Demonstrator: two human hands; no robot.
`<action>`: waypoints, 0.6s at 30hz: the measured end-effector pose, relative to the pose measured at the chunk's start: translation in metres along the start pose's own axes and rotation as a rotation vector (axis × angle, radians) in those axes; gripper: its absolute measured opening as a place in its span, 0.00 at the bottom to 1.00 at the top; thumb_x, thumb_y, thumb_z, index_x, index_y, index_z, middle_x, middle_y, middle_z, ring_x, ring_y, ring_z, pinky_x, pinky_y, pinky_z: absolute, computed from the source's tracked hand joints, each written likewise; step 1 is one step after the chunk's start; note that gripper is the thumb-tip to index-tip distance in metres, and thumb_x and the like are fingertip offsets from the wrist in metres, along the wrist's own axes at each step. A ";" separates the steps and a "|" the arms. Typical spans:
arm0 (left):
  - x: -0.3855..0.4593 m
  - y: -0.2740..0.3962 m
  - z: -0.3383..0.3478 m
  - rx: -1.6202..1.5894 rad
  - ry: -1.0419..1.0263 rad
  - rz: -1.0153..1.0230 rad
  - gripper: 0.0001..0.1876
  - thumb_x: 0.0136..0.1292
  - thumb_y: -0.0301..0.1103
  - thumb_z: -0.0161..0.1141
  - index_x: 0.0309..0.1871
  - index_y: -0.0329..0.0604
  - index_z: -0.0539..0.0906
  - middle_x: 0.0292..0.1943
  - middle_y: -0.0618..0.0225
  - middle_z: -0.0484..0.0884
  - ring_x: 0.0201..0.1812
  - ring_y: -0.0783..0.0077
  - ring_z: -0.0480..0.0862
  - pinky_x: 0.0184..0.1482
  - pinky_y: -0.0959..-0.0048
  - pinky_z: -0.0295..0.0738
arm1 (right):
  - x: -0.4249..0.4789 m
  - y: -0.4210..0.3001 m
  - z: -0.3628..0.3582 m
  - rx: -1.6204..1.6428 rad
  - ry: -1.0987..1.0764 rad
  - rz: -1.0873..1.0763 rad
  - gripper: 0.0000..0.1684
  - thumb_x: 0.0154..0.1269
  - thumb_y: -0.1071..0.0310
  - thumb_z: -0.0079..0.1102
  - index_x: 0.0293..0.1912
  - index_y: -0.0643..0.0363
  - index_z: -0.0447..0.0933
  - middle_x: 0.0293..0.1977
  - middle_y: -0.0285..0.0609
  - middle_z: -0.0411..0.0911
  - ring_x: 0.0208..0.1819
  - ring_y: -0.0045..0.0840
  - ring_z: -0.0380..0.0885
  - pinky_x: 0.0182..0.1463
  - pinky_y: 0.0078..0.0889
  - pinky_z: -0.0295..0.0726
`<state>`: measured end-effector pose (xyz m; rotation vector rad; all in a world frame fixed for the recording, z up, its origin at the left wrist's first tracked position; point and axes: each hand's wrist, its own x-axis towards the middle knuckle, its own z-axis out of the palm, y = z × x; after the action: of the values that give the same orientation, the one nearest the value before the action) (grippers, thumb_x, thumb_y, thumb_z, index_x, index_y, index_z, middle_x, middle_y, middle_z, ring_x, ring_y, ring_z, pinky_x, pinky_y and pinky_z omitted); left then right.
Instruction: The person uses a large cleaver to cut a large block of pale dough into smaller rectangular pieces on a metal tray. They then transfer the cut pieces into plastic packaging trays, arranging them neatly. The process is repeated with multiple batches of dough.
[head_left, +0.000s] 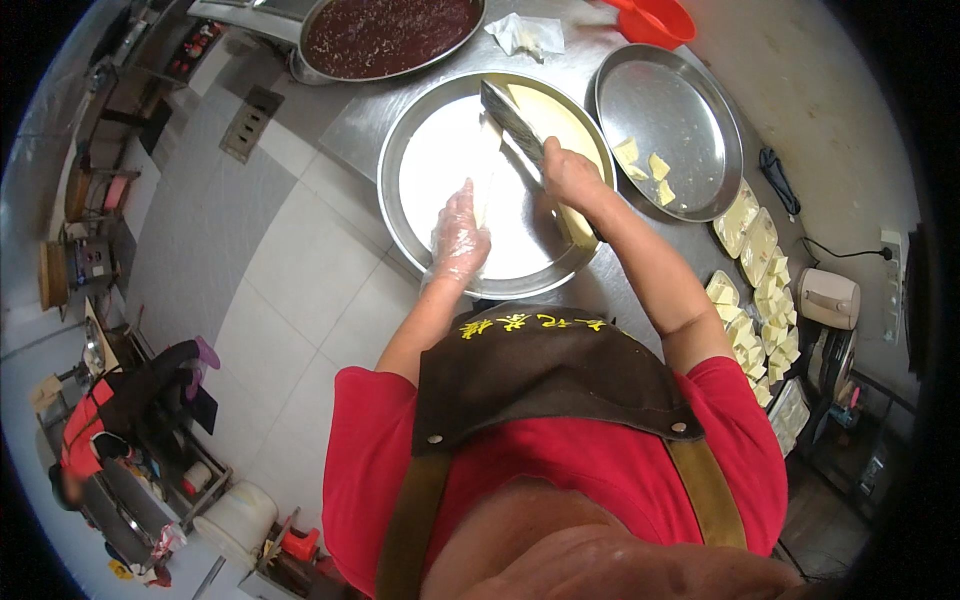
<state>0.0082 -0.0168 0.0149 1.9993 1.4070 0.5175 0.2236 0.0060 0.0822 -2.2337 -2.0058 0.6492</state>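
A wide round metal pan (391, 214) lies before me, with a pale yellow slab (562, 112) along its far right side. Glare whitens the pan's left part, so I cannot tell slab from bare metal there. My right hand (574, 174) is bare and grips a broad-bladed knife (514, 120). The blade slants over the pan towards its far rim. My left hand (461, 232), in a clear plastic glove, reaches over the near left rim, fingers close together beside a pale straight edge. Whether it holds anything is hidden by glare.
A second round pan (675, 97) with several pale yellow pieces (659, 167) stands at right. Trays of pale cut blocks (776, 300) line the wall. Dark food fills a pan (394, 34) at the back, near crumpled paper (527, 35) and a red scoop (656, 21). Another person (90, 420) is far left.
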 end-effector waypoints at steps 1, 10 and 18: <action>0.000 0.000 0.001 0.003 0.005 0.008 0.37 0.53 0.24 0.55 0.71 0.39 0.62 0.62 0.49 0.70 0.62 0.47 0.70 0.66 0.57 0.64 | 0.003 0.000 0.002 -0.009 -0.016 0.010 0.14 0.57 0.76 0.50 0.44 0.71 0.65 0.35 0.66 0.79 0.42 0.54 0.80 0.48 0.47 0.78; -0.005 0.003 0.000 -0.005 -0.024 -0.031 0.41 0.52 0.23 0.61 0.72 0.40 0.59 0.63 0.46 0.69 0.63 0.46 0.69 0.67 0.58 0.63 | 0.005 -0.008 0.008 -0.047 -0.060 0.088 0.14 0.59 0.74 0.50 0.45 0.69 0.66 0.35 0.63 0.80 0.41 0.52 0.81 0.46 0.47 0.78; -0.010 0.001 -0.001 -0.065 -0.015 -0.034 0.44 0.53 0.29 0.66 0.74 0.42 0.57 0.64 0.48 0.68 0.65 0.48 0.68 0.68 0.58 0.62 | -0.035 -0.018 -0.006 0.030 -0.009 0.040 0.15 0.57 0.71 0.55 0.43 0.65 0.65 0.30 0.63 0.79 0.37 0.51 0.81 0.44 0.48 0.78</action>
<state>0.0046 -0.0260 0.0171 1.9208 1.3956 0.5251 0.2071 -0.0233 0.1028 -2.2629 -1.9471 0.6890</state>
